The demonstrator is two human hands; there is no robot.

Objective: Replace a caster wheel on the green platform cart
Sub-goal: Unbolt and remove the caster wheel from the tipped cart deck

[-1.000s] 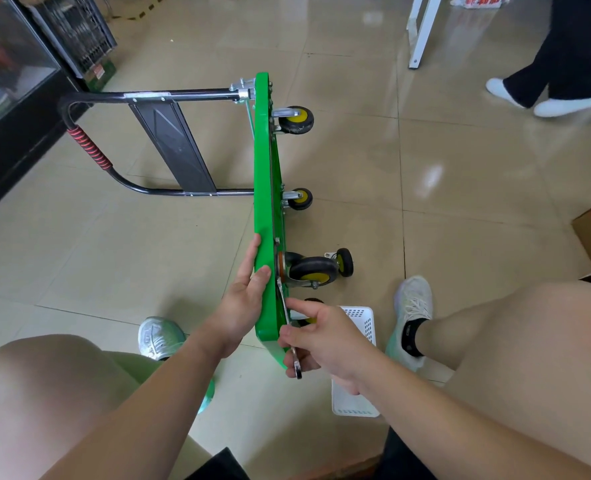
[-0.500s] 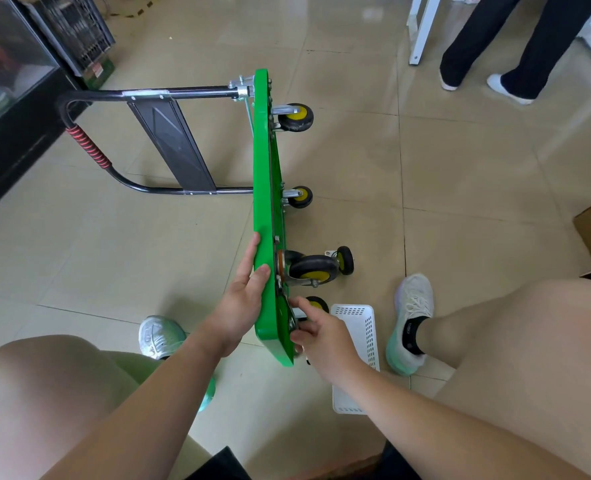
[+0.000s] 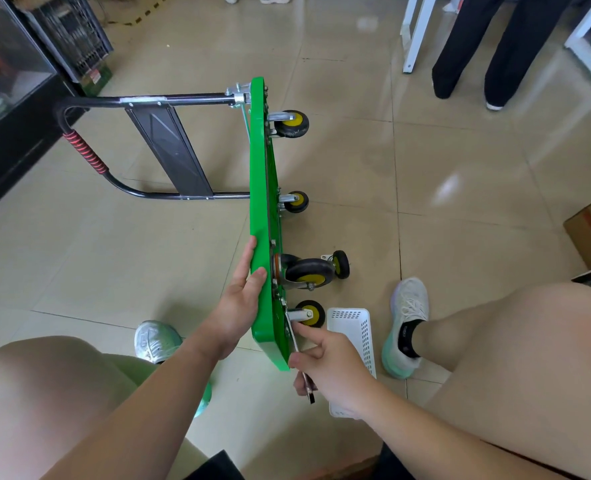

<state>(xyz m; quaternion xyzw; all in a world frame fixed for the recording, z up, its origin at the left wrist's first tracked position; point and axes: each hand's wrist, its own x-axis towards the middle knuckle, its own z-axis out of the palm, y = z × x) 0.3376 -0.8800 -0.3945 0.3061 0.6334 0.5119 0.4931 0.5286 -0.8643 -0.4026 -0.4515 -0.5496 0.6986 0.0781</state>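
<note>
The cart (image 3: 261, 188) stands on its edge on the floor (image 3: 425, 174), wheels toward 3 o'clock, handle (image 3: 89, 157) toward 9. The left hand (image 3: 238, 306) lies flat and spread against the deck's near end. The right hand (image 3: 332, 365) is closed around a wrench (image 3: 304, 375) at the nearest caster (image 3: 309, 313). A white basket (image 3: 352, 341) sits just beside, at 5 o'clock.

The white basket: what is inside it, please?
The white basket shows only its bare perforated bottom at the far end. The right hand holding the wrench covers the rest.
</note>
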